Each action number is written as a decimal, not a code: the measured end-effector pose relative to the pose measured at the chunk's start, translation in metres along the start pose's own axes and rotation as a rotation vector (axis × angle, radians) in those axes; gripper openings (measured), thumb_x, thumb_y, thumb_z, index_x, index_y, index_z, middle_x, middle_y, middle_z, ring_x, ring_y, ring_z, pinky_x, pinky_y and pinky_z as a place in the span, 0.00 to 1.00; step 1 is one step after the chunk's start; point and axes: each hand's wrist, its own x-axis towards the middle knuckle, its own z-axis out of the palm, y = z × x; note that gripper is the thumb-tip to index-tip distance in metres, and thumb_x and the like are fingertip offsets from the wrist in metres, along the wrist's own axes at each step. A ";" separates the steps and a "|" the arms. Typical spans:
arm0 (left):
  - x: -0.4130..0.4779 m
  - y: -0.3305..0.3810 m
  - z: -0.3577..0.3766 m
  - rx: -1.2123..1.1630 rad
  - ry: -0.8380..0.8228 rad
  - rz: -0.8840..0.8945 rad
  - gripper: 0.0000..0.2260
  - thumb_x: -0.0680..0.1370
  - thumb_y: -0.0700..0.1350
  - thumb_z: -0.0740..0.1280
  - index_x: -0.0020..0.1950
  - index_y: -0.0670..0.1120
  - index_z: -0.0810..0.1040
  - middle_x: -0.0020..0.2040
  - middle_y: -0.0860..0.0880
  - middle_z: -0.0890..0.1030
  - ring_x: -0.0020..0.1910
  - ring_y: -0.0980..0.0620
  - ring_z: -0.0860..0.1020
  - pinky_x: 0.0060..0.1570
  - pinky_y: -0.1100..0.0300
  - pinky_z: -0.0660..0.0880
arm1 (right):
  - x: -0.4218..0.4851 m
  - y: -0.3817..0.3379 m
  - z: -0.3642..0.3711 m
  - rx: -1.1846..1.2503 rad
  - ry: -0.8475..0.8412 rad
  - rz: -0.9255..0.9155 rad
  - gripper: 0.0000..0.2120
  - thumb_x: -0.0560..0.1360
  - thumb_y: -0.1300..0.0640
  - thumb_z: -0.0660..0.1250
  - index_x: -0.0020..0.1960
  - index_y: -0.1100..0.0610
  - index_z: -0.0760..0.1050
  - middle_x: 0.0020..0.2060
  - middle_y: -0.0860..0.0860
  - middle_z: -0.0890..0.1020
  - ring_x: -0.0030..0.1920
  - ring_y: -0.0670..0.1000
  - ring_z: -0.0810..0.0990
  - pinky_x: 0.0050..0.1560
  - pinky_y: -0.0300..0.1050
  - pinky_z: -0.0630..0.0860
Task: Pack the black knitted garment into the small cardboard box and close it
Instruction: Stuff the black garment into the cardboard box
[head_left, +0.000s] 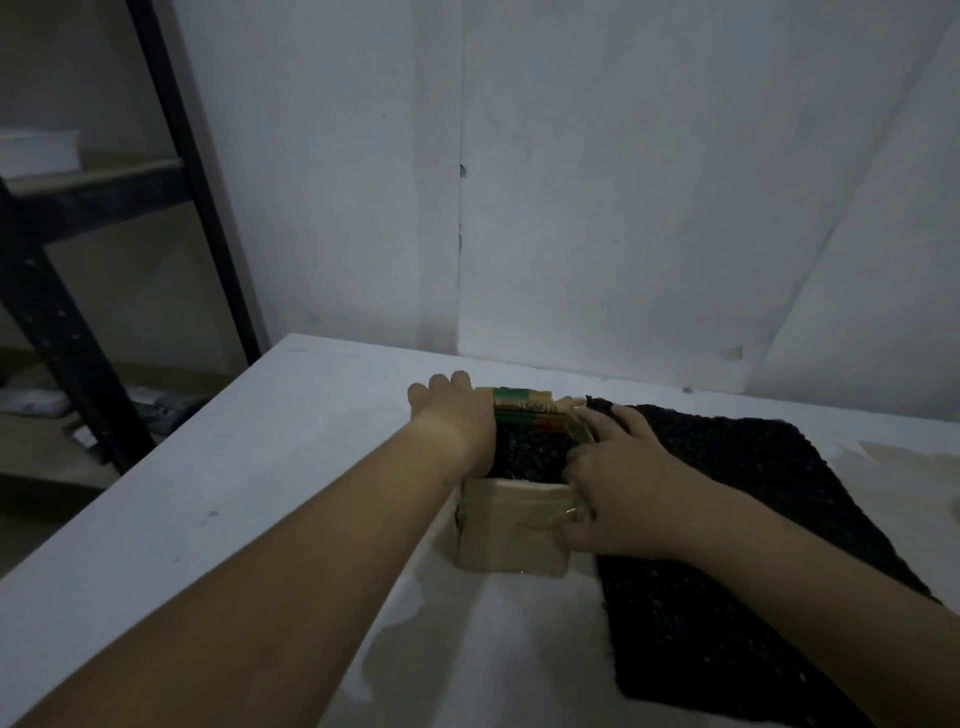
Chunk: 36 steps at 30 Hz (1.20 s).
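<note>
A small cardboard box (511, 525) stands on the white table, its top open and black knitted fabric (530, 449) showing inside. My left hand (454, 410) lies over the box's left side, fingers curled around the far flap with green print. My right hand (618, 483) holds the box's right side, thumb on the front face, fingers at the rim by the knit. A larger piece of black knitted garment (727, 519) lies flat on the table right of the box, partly under my right forearm.
The white table (234, 493) butts against a pale wall behind. A black metal shelving frame (78, 364) stands to the left beyond the table edge, with items on the floor beneath it.
</note>
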 end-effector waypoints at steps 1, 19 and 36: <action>-0.001 -0.005 -0.002 -0.057 0.003 0.038 0.18 0.76 0.45 0.66 0.65 0.45 0.73 0.62 0.43 0.68 0.61 0.42 0.70 0.54 0.52 0.68 | -0.002 0.000 0.001 0.009 0.060 0.003 0.19 0.71 0.35 0.62 0.41 0.51 0.74 0.49 0.48 0.80 0.76 0.55 0.58 0.75 0.57 0.44; 0.001 -0.005 -0.001 -0.207 -0.079 0.122 0.13 0.76 0.37 0.64 0.60 0.43 0.78 0.56 0.44 0.78 0.48 0.48 0.76 0.41 0.59 0.73 | -0.004 -0.007 0.025 0.036 0.288 0.077 0.26 0.63 0.35 0.63 0.52 0.52 0.70 0.53 0.51 0.79 0.64 0.58 0.69 0.64 0.55 0.62; -0.114 0.110 0.053 -0.679 0.465 0.708 0.13 0.79 0.46 0.63 0.63 0.51 0.77 0.60 0.55 0.78 0.58 0.58 0.74 0.57 0.65 0.70 | -0.147 0.078 0.108 0.535 0.141 0.388 0.50 0.60 0.18 0.56 0.76 0.42 0.58 0.76 0.44 0.62 0.77 0.48 0.58 0.76 0.51 0.58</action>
